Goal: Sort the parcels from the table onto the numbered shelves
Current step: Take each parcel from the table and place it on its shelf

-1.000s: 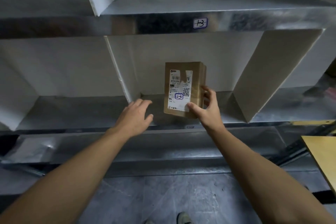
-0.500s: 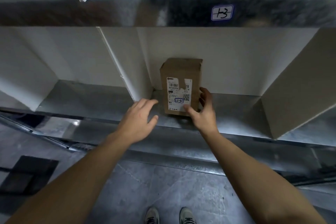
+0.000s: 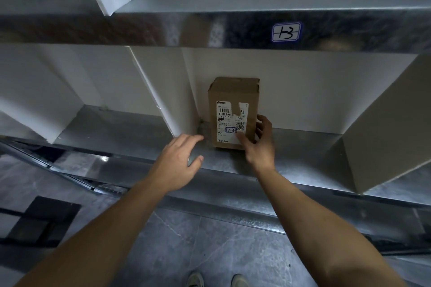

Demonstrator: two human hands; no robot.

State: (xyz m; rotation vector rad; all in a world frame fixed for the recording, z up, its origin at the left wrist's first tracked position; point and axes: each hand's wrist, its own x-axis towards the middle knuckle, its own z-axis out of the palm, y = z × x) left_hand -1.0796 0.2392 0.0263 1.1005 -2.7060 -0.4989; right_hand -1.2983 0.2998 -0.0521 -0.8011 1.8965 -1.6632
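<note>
A brown cardboard parcel [image 3: 233, 93] stands upright on the metal shelf [image 3: 303, 149], in the back left corner of its compartment. Its white shipping label carries a blue-framed handwritten "2-3". My right hand [image 3: 260, 149] is at the parcel's lower right corner, thumb on the front face and fingers around the right side. My left hand [image 3: 180, 161] hovers with its fingers apart over the shelf's front edge, left of the parcel and not touching it.
A white divider [image 3: 161, 91] bounds the compartment on the left and a slanted one [image 3: 384, 128] on the right. The shelf above bears a tag reading "1-3" [image 3: 286, 32]. Below are grey floor tiles, a dark mat [image 3: 42, 219] and my shoes [image 3: 196, 279].
The parcel has gone from the shelf's front edge back into the corner by the left divider. My right hand stayed on it; my left hand stayed open beside it.
</note>
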